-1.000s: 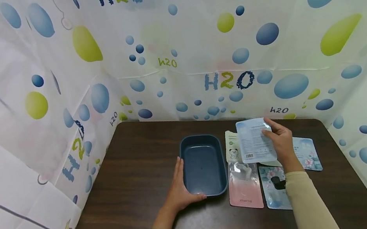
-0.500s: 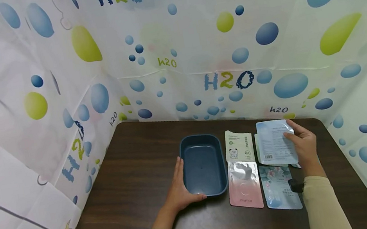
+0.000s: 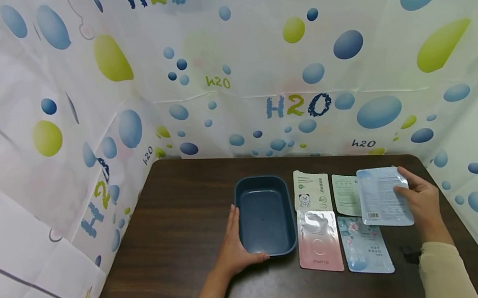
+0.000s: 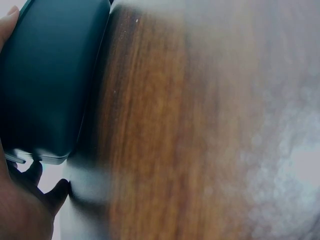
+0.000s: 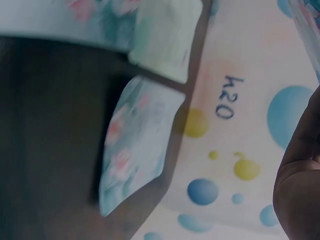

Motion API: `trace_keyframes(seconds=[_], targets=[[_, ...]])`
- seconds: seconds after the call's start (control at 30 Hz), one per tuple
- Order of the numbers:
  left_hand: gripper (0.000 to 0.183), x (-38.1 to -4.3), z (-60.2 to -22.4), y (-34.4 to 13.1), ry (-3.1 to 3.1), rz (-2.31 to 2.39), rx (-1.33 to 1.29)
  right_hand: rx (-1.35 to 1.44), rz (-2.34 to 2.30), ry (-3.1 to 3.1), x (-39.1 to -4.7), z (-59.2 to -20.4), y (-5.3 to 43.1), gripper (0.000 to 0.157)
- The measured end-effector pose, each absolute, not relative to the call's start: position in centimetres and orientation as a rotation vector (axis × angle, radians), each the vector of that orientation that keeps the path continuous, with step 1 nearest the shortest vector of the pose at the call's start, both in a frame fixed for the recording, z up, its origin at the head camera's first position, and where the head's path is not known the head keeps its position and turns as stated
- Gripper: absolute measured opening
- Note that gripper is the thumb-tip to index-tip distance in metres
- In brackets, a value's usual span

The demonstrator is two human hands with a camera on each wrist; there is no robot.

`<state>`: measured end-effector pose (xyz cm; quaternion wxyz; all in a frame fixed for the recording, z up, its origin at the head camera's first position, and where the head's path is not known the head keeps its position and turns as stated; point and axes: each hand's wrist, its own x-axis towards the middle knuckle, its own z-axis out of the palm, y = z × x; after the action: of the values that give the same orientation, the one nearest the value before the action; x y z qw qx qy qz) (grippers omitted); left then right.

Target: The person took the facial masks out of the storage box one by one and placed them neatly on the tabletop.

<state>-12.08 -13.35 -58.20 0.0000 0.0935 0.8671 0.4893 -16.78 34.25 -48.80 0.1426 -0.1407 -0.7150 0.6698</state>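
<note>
My right hand [image 3: 424, 203] pinches a pale blue sheet mask packet [image 3: 384, 197] by its right edge, printed back facing up, above the right side of the table. Partly under it in the head view lies a pale green packet [image 3: 346, 194]. A floral blue packet [image 3: 367, 246] lies nearer me. Another floral packet [image 5: 140, 145] shows on the table in the right wrist view; the held packet and hand mostly hide it in the head view. My left hand [image 3: 232, 248] rests against the left and near sides of a dark blue plastic box [image 3: 265, 217], fingers and thumb spread.
Right of the box lie a cream packet with a bear [image 3: 311, 189] and a pink-silver packet [image 3: 319, 245], one overlapping the other. The brown wooden table [image 3: 175, 220] ends at a white printed curtain [image 3: 216, 121] along the back and sides.
My right hand has carried the pale blue packet rightward and toward me, from over the cream packet, past the pale green one. The left hand and box have stayed put.
</note>
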Motion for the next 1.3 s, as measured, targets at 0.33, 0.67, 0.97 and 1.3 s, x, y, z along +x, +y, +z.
trace_keyframes(seconds=[0.33,0.67,0.97,1.3], targets=[[0.147,-12.0,-58.2,-13.3,2.731,1.541,0.306,-0.542,1.842,-2.243,-13.9,-50.5,37.7,0.057],[0.148,-12.1,-58.3,-13.4,2.72,1.544,0.293,-0.612,1.671,-2.454,-12.3,-53.0,39.5,0.058],[0.148,-12.1,-58.0,-13.3,2.713,1.53,0.267,-0.73,1.488,-2.663,-11.1,-54.3,40.6,0.057],[0.147,-12.1,-58.0,-13.3,2.713,1.529,0.247,-0.692,1.209,-2.9,-11.0,-55.1,40.6,0.063]])
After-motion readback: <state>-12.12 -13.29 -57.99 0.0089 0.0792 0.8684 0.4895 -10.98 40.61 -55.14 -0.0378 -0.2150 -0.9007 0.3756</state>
